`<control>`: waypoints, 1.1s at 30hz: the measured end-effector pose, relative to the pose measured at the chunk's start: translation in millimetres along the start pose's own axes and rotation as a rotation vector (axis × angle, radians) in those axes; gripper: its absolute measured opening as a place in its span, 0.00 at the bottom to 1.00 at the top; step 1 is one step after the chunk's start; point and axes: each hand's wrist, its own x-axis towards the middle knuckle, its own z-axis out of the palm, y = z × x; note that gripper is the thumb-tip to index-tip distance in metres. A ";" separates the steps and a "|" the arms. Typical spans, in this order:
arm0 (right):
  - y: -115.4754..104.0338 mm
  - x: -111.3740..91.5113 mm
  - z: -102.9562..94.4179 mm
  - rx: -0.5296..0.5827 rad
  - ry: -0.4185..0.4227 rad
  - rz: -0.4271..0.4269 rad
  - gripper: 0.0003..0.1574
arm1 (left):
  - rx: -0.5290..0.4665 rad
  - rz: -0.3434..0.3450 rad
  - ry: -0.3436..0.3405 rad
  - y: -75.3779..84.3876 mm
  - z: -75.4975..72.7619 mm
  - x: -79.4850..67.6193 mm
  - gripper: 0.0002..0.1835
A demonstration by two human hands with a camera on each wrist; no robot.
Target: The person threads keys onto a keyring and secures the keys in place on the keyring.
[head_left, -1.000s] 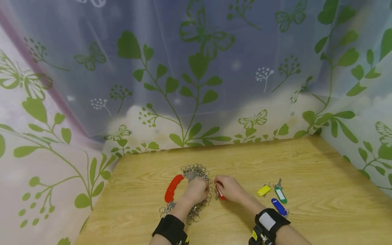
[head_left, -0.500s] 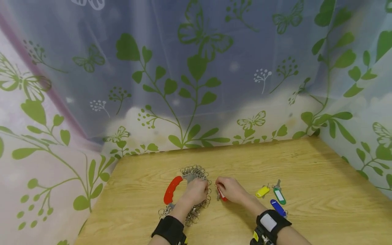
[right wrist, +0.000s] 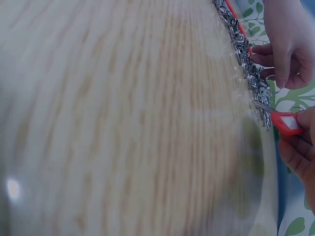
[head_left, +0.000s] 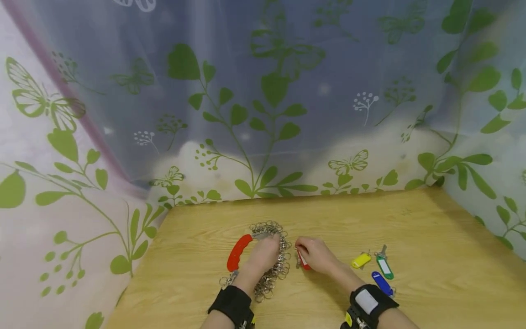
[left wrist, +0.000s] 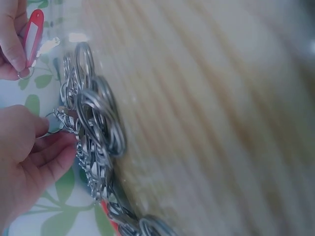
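My left hand [head_left: 264, 253] pinches one metal ring [left wrist: 50, 123] on a large bunch of metal split rings [head_left: 267, 285], as the left wrist view shows. The bunch hangs on a grey, curved holder with a red handle [head_left: 239, 252], which lies on the table left of this hand. Just to the right, my right hand [head_left: 317, 256] holds a red key tag [right wrist: 287, 123] by its small ring, between thumb and fingers. The tag has a white label, and a key [head_left: 298, 263] dangles beside it. A short gap separates the two hands.
Further right on the wooden table [head_left: 411, 228] lie a yellow key tag [head_left: 361, 261], a green key tag [head_left: 384, 267] with a key, and a blue key tag [head_left: 382, 283]. A leaf-patterned curtain [head_left: 287, 137] stands along the table's back and sides.
The head view has swung slightly, so everything sits a little further right in it. Both hands keep their holds, with the left fingers slightly shifted over the rings.
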 end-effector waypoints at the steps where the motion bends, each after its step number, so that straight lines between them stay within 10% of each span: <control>1: -0.9 -2.0 0.9 0.004 -0.007 0.007 0.04 | 0.008 -0.002 -0.010 0.9 0.4 -1.8 0.12; 10: -4.3 -17.3 4.1 0.016 -0.048 0.088 0.04 | -0.118 -0.057 -0.064 7.2 6.7 -8.3 0.08; 21: -2.9 -29.0 2.6 0.013 -0.041 0.095 0.04 | -0.510 -0.122 -0.137 14.1 10.2 -4.1 0.07; 27: -5.3 -14.2 3.7 0.018 -0.053 0.074 0.04 | -0.735 -0.212 -0.195 4.7 1.8 -2.1 0.09; 33: -10.8 8.9 4.9 0.020 -0.050 0.044 0.05 | -0.732 -0.217 -0.203 -8.9 -12.6 2.4 0.09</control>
